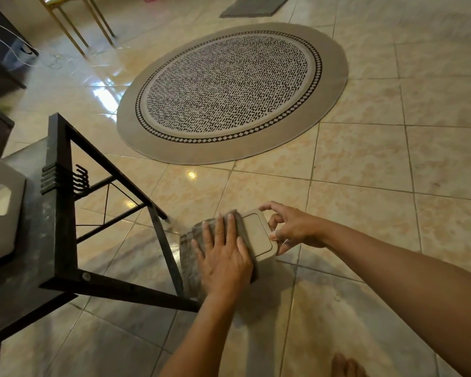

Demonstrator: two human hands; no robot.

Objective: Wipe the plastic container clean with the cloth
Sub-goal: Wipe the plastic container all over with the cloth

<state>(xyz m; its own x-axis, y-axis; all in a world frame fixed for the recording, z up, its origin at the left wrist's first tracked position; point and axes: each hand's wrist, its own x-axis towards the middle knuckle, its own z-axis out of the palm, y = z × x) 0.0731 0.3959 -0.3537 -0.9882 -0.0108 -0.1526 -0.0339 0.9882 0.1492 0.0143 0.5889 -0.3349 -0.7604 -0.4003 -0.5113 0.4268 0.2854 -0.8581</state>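
Glossy beige floor tiles (365, 170) are lying beneath the plastic container (257, 235), held in the air beside a black table (57, 240), the right hand (294, 227) gripping its end with curled fingers while the left hand (223, 257) is pressing a grey cloth (191, 248) against it, fingers flat and outstretched.
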